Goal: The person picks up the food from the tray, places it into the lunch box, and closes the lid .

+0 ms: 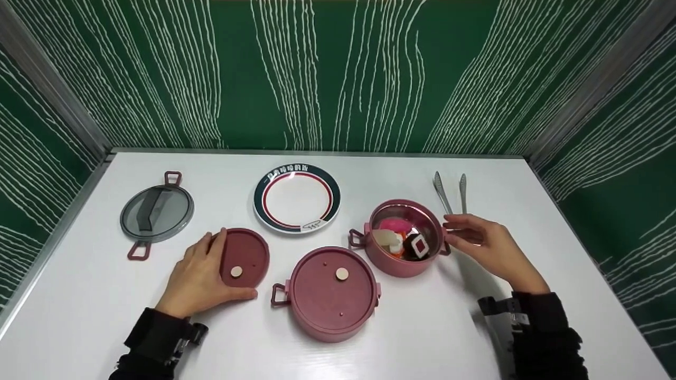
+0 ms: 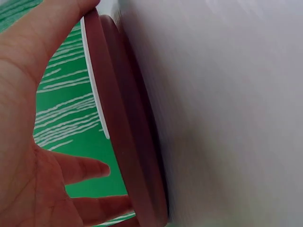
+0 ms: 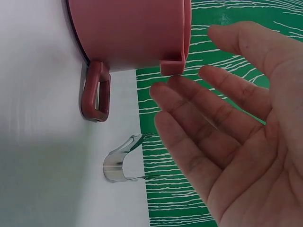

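Note:
My left hand [image 1: 198, 279] spans a round dark-red lid [image 1: 247, 253] with a cream knob, thumb at its near edge and fingers at the far edge. In the left wrist view the lid [image 2: 125, 123] is edge-on, right by the white table, between thumb and fingertips. My right hand [image 1: 491, 245] is beside an uncovered pink pot [image 1: 401, 266], fingers extended near its right rim and holding nothing. Inside that pot lie toy food pieces [image 1: 417, 247] in pink, orange, white and black. The pot's side handle [image 3: 96, 92] shows in the right wrist view.
A second pink pot [image 1: 332, 301], with its lid on, stands between the hands. Behind it lies a plate [image 1: 259, 208] with a dark rim. Metal tongs [image 1: 441, 192] are behind my right hand. A glass lid [image 1: 177, 211] lies at the left.

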`<state>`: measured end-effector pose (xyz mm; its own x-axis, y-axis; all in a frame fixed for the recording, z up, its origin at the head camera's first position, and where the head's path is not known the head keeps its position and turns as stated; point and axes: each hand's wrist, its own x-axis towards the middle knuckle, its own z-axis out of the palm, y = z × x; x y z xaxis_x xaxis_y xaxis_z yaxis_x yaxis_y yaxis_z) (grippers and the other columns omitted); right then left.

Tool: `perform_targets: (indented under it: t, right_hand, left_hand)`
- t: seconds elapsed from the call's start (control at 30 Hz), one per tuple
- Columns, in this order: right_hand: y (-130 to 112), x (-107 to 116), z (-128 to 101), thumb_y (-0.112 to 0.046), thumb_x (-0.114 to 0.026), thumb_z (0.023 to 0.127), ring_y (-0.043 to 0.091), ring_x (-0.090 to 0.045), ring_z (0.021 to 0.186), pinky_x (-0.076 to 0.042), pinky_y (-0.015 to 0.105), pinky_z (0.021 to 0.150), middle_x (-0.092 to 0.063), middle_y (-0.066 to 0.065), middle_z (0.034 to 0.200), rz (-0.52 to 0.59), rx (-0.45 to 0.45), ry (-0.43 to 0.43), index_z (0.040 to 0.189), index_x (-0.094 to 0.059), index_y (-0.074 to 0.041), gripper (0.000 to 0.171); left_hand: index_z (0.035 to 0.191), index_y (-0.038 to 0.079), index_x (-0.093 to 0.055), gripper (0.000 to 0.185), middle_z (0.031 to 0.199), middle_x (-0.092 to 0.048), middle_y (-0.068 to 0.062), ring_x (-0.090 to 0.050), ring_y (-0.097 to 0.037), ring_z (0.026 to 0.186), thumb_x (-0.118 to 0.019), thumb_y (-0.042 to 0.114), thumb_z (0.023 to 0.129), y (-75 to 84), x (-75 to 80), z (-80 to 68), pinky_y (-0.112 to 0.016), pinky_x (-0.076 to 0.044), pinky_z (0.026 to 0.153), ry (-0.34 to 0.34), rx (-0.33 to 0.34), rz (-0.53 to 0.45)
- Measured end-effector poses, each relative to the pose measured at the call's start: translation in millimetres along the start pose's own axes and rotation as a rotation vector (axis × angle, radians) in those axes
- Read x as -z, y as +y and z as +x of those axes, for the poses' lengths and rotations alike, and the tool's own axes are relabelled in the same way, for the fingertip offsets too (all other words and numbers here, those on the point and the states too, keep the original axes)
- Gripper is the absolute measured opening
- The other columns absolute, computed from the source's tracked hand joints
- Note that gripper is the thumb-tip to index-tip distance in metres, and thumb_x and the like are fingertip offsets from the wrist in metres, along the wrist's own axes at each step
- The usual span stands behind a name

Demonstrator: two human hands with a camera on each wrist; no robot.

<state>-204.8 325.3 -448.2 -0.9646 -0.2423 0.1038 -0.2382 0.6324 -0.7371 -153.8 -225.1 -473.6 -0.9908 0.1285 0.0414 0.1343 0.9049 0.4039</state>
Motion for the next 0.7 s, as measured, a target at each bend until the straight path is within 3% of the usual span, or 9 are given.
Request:
perform_targets:
  t: [0.47,0.7]
  right_hand:
    - [0.1,2.9,-4.8,-0.021,-0.075,0.103,-0.007,-0.069,0.108,-0.054,0.007,0.092,-0.075,0.015,0.134,-0.011,0.006,0.018,0.142,-0.068,-0.005,0.043]
    - [-1.7,3.2,-4.1,-0.025,-0.074,0.104,-0.005,-0.070,0.111,-0.054,0.008,0.094,-0.074,0.013,0.136,-0.006,-0.008,-0.002,0.144,-0.066,-0.006,0.046]
  left_hand:
    - [0.160,-0.006,-0.038,0.137,0.148,-0.050,-0.036,-0.048,-0.055,0.137,-0.098,0.062,0.057,1.6,-4.4,3.6,-0.069,-0.046,0.113,0.024,-0.011,-0.027]
    - [0.160,-0.008,-0.034,0.141,0.149,-0.048,-0.036,-0.046,-0.055,0.137,-0.098,0.063,0.057,14.4,2.5,5.1,-0.071,-0.046,0.112,0.040,0.010,-0.071]
